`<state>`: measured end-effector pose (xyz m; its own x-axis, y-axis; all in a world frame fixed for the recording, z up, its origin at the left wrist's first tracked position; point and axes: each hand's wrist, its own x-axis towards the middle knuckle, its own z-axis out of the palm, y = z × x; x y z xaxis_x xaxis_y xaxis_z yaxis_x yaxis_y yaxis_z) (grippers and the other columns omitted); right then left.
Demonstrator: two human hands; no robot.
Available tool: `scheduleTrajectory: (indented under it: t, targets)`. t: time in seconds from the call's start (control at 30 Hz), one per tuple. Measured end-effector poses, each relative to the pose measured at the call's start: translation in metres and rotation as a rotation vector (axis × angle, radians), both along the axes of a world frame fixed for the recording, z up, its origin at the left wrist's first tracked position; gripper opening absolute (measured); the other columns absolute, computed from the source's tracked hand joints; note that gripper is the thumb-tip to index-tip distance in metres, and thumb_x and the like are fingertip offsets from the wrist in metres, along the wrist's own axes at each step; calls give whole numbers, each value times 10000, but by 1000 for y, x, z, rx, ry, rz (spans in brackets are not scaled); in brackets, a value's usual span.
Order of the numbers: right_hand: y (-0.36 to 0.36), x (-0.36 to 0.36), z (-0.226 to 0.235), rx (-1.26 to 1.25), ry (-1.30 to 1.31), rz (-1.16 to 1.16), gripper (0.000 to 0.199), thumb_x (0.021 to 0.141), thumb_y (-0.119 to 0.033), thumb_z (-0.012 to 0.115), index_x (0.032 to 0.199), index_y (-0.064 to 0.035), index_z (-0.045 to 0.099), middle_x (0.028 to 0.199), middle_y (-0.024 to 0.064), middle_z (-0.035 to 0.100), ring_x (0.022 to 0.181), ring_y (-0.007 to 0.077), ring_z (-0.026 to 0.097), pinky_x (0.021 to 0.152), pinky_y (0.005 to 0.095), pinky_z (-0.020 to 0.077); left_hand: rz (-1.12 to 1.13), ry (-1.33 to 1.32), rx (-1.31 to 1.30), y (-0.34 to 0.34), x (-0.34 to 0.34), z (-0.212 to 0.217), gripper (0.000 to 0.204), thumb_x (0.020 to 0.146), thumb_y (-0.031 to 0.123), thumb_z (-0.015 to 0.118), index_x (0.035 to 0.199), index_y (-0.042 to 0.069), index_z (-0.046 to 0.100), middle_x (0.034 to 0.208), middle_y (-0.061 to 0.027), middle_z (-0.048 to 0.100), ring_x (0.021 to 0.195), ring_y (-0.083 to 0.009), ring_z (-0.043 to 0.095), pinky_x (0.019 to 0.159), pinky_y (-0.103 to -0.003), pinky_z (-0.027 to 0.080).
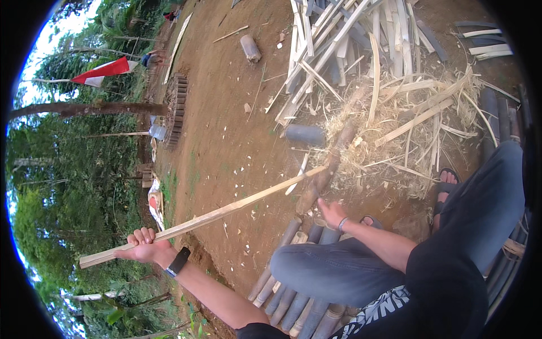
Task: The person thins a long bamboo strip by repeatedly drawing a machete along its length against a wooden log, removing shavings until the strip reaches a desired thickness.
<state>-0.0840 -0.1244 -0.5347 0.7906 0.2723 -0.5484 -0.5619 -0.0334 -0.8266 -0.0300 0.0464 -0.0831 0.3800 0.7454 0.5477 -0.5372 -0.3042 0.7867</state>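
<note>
A black shirt [449,285] fronts a pale strip [210,216], brown dirt [220,130] and trees [68,169].

rough wooden strip [214,213], matt bamboo poles [314,312]

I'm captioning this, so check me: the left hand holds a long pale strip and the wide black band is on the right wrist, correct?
Not quite: the head view shows the wide black band on the left wrist, not the right. The left hand does hold the long pale strip.
</note>
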Motion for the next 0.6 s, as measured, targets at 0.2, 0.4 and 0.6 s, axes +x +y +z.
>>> scheduleTrajectory:
  t: [0.2,0.4,0.6]
  targets:
    - [46,-1,97,261,-332,102,769,894,-671,349,437,-56,411,412,51,408,359,183,388,383,406,311,-24,28,10,9,5,-1,652,825,765,341,584,167,244,459,32,247,376,-81,239,333,-207,174]
    - [19,3,-11,76,-74,42,781,871,-706,353,428,-68,436,407,47,437,361,151,437,363,367,336,-14,24,-2,14,14,3,656,818,771,347,585,168,237,461,29,252,373,-83,238,327,-208,183]
    - [43,6,40,200,-100,60,794,873,-688,374,430,-35,455,400,75,430,361,180,428,397,403,350,42,42,-39,23,12,-2,654,824,767,339,591,162,252,474,23,258,378,-85,228,325,-208,177]
